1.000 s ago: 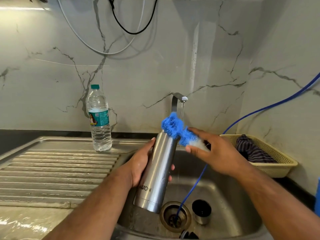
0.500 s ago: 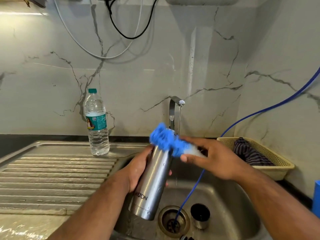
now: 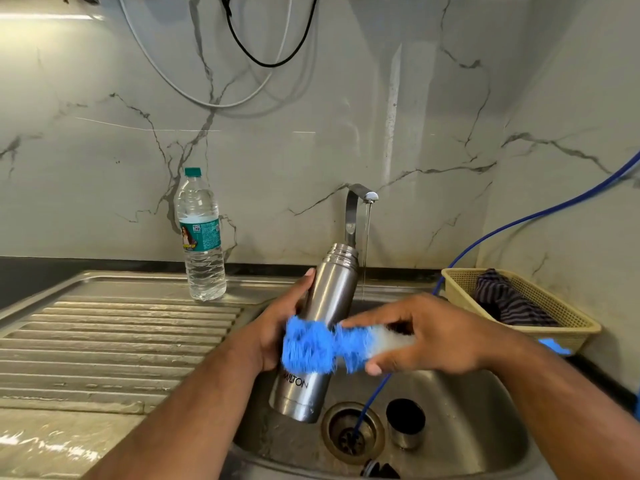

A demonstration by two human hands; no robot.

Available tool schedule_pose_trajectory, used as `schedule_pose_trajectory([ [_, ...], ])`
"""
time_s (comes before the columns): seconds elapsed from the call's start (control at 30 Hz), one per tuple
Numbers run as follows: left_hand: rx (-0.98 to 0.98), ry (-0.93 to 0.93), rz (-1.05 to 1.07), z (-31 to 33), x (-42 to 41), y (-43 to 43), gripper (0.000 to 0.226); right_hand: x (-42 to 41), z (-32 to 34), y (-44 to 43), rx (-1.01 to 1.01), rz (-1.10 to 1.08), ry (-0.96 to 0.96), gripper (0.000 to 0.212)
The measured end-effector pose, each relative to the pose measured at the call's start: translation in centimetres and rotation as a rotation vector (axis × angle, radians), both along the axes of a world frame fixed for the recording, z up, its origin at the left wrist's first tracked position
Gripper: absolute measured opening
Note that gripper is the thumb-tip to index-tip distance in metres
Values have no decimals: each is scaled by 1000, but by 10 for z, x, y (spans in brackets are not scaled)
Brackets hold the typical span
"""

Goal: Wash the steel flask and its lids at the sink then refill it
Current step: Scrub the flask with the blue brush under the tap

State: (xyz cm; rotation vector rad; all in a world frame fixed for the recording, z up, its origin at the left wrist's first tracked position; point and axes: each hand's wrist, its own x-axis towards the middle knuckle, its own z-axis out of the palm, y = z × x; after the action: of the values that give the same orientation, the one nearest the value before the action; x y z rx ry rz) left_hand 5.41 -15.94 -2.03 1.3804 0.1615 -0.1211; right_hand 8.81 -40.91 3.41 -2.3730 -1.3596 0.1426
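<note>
so the brush (image 3: 311, 348) has moved: a moment ago it was up at the flask's mouth, right under the tap (image 3: 353, 209), and now it's slid down to the middle of the flask (image 3: 332, 292), well below the tap. That leaves the threaded neck bare, sitting just in front of the tap with the thin stream of water falling just right of it. The flask is still tilted over the sink (image 3: 467, 427), bottom end down below the tap near the drain (image 3: 351, 433)

Left hand (image 3: 277, 327) is wrapped round the flask's left side, same grip as before. Right hand (image 3: 436, 337) is clenched on the white end of the brush, thumb under it

The lid (image 3: 405, 422) hasn't budged, still open side up in the sink, below and right of the tap. Water bottle (image 3: 201, 237) is still standing left of the tap

Hard to see: the brush is a blurry blue smear and its handle is buried in the right hand. Most of the left fingers are behind the flask. There's a dark thing cut off at the bottom edge straight below the tap, can't tell what it is, and a blue blur behind the right wrist I can't make out either
</note>
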Motion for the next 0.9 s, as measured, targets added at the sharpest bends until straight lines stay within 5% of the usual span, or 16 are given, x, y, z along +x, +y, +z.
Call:
schedule_pose_trajectory([
  [0.13,-25,-6,-22,2,2,-3,76,9,-2,0,476,-300,-197,58],
  [0.2,-55,-2,-16,0,4,-2,76,13,-4,1,516,-356,-211,60],
  [0.43,-105,-62,75,-5,11,9,84,-2,-2,1,-96,85,117,59],
  [0.6,-49,-7,7,-4,12,7,86,12,-3,-2,428,-257,-164,59],
  [0.67,-69,-8,-40,-3,9,1,78,13,-5,1,475,-316,-211,58],
  [0.77,-84,-38,-24,-2,5,-1,68,8,-7,4,304,-150,-83,57],
  [0.9,-182,27,80,1,10,9,83,-9,-5,10,-140,113,212,59],
])
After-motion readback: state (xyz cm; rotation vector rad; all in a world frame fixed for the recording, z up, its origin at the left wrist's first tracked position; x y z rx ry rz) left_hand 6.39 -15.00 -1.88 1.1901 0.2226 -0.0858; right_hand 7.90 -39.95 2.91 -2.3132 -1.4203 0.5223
